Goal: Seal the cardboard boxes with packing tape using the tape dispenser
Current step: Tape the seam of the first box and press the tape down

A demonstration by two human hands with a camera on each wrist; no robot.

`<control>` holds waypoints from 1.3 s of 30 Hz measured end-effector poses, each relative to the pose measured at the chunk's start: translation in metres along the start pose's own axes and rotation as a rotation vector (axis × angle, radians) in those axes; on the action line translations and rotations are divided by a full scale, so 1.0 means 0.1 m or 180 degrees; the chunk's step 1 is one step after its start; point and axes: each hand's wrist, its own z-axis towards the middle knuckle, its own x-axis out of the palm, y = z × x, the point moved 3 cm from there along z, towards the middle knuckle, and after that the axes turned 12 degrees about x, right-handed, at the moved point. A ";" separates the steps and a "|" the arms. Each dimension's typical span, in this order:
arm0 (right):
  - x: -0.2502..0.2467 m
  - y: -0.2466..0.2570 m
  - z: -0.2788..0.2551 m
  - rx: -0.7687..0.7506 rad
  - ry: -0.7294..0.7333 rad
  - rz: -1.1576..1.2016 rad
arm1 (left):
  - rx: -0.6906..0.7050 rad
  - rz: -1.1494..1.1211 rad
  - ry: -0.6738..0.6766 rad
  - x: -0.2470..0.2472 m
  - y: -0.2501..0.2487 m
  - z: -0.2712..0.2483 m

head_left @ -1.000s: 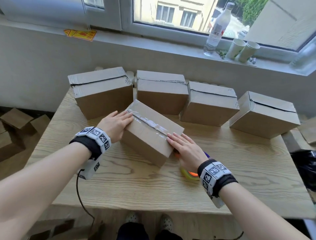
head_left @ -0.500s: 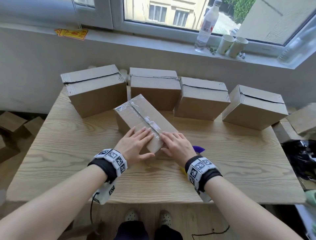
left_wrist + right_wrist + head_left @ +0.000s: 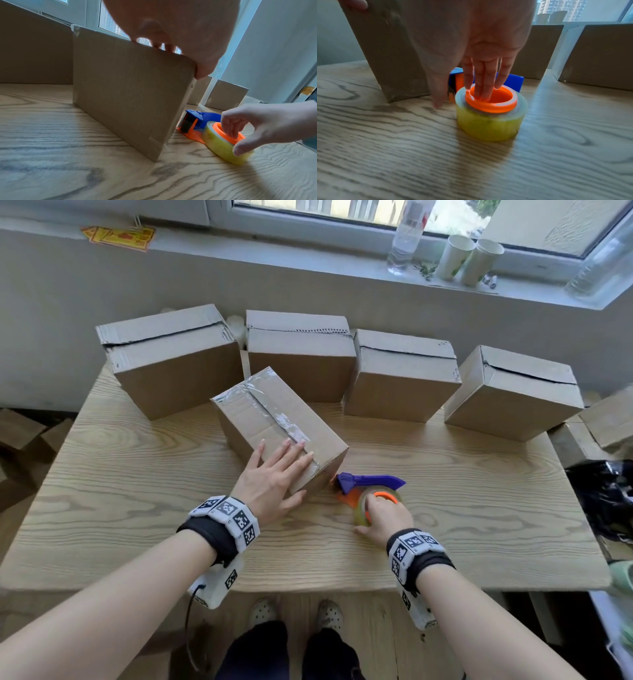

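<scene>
A cardboard box (image 3: 260, 412) with clear tape along its top seam lies at an angle in the middle of the wooden table (image 3: 137, 508). My left hand (image 3: 274, 474) rests flat on its near end, fingers straight, thumb over the edge; the left wrist view shows this box (image 3: 128, 88) from the side. Just right of it lies the tape dispenser (image 3: 370, 482), blue handle, orange frame, yellowish roll. My right hand (image 3: 383, 515) grips its roll (image 3: 489, 121), fingers (image 3: 481, 81) inside the orange core, thumb outside.
Several more cardboard boxes stand in a row at the back, from the left one (image 3: 171, 361) to the right one (image 3: 513, 392), with untaped seams. A bottle (image 3: 407, 234) and paper cups (image 3: 469, 261) stand on the sill. A black bag (image 3: 603, 501) lies off the right edge.
My right hand has left the box's near end and dropped onto the tape dispenser beside it. My left hand stays flat on the box, which has turned slightly.
</scene>
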 end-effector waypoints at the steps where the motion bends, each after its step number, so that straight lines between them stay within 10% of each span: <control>1: 0.03 -0.02 0.00 0.0090 0.0016 0.0007 | -0.0003 -0.0004 0.0027 0.01 0.00 -0.01; 10: 0.01 -0.15 -0.05 0.0288 0.0104 0.0102 | 0.0013 -0.0269 0.0043 -0.04 0.03 -0.11; 21: -0.94 -0.49 0.03 -0.0012 -0.0252 0.2231 | -0.0073 -0.0438 0.0450 -0.31 0.21 -0.09; 39: -1.62 0.04 -0.20 -0.1406 0.0243 0.2475 | -0.0857 -0.1240 -0.0999 -1.30 0.39 0.46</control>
